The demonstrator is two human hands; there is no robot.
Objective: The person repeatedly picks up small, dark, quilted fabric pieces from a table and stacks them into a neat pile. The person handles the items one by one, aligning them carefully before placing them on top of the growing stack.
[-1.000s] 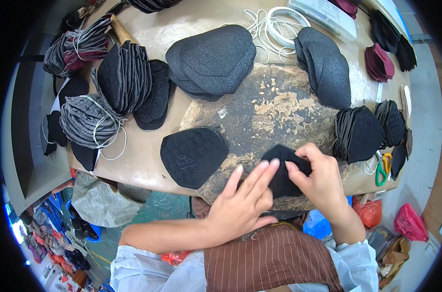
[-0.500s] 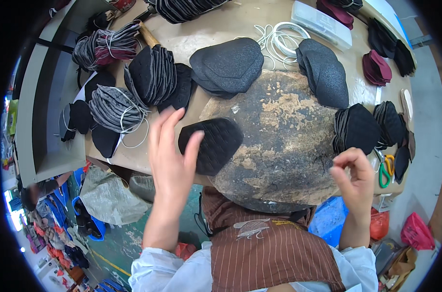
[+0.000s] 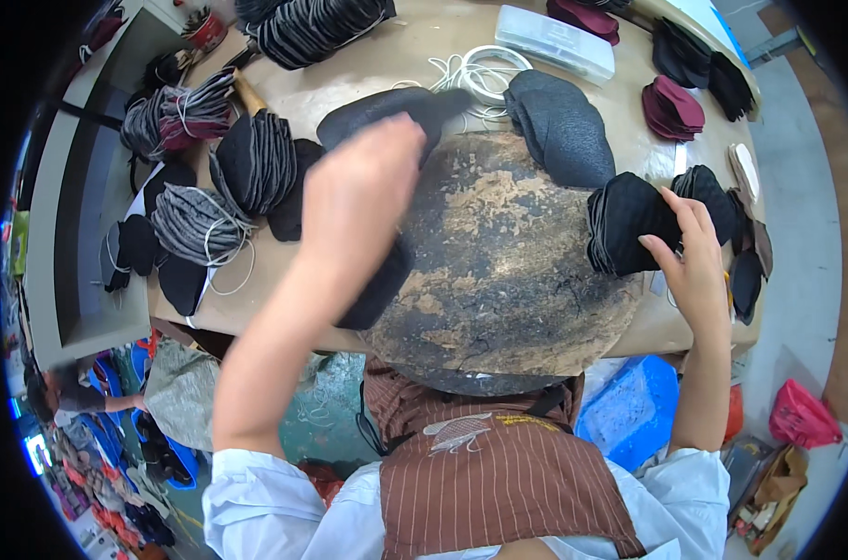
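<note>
My left hand, blurred by motion, is over the stack of dark grey foam pieces at the upper left of the round wooden block. A smeared dark grey foam piece sticks out past its closed fingertips. Beneath that forearm lies a black quilted piece, partly hidden, on the block's left edge. At the block's right, my right hand grips the near right edge of a stack of black fabric pieces with thumb and fingers. Another dark grey foam stack lies at the block's far right.
Tied grey bundles and a black stack stand on the left. Beyond the block are white cord and a plastic box. Maroon pieces lie far right. A blue bin is below the table edge.
My left hand has left the black quilted piece and moved up and right to the grey foam stack. The right hand has reached the black stack. The view has shifted slightly.
</note>
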